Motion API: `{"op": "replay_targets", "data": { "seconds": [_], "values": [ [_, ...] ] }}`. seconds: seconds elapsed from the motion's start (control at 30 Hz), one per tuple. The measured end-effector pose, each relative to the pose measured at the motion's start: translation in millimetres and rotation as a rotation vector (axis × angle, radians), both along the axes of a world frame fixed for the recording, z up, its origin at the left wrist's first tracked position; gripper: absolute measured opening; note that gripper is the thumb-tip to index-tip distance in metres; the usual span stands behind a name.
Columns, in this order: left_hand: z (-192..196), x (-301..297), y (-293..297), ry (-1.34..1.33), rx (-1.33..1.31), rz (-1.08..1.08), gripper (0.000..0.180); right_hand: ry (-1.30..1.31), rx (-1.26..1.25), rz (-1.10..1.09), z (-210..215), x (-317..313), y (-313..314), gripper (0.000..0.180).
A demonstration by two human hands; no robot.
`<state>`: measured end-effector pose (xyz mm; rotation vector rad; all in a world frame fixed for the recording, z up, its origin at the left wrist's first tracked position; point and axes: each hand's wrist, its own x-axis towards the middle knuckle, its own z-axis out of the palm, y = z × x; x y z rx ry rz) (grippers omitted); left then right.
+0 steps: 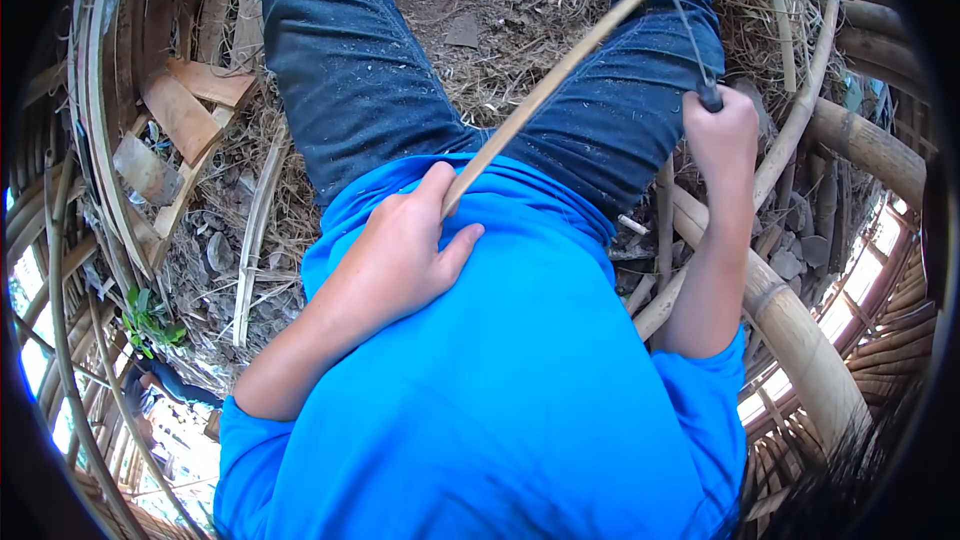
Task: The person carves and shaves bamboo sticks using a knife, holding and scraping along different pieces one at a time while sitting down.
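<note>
My left hand (400, 240) rests at my waist, its fingers curled round the lower end of a flat bamboo strip (555, 80). The strip slants up and to the right across my lap, its far tip over my right thigh. To the right of that thigh, my right hand (722, 130) is closed on the dark handle of a knife (709, 95). Its thin blade points up and away, edge-on and slightly blurred, so its exact shape is hard to read. Blade and strip are apart. Pale dust and small shavings speckle my blue jeans (370, 80).
Thick bamboo poles (810, 350) lie close by my right elbow. Split bamboo pieces (185, 115) and long strips stand at the left. Shavings (490, 95) and stones cover the ground. A small green plant (150, 320) and another person's leg (180, 387) show at the lower left.
</note>
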<state>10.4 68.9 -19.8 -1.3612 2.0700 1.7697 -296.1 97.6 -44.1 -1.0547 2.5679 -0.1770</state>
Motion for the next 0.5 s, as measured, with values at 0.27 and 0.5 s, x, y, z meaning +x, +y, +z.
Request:
{"op": "replay_targets", "data": {
  "seconds": [0.27, 0.5],
  "values": [
    [-4, -8, -2, -0.063, 0.006, -0.031, 0.028, -0.326, -0.01, 0.363, 17, 95, 15, 0.013],
    [9, -8, -1, -0.147, 0.019, -0.039, 0.026, -0.262, 0.043, 0.301, -10, 70, 12, 0.014]
  ]
}}
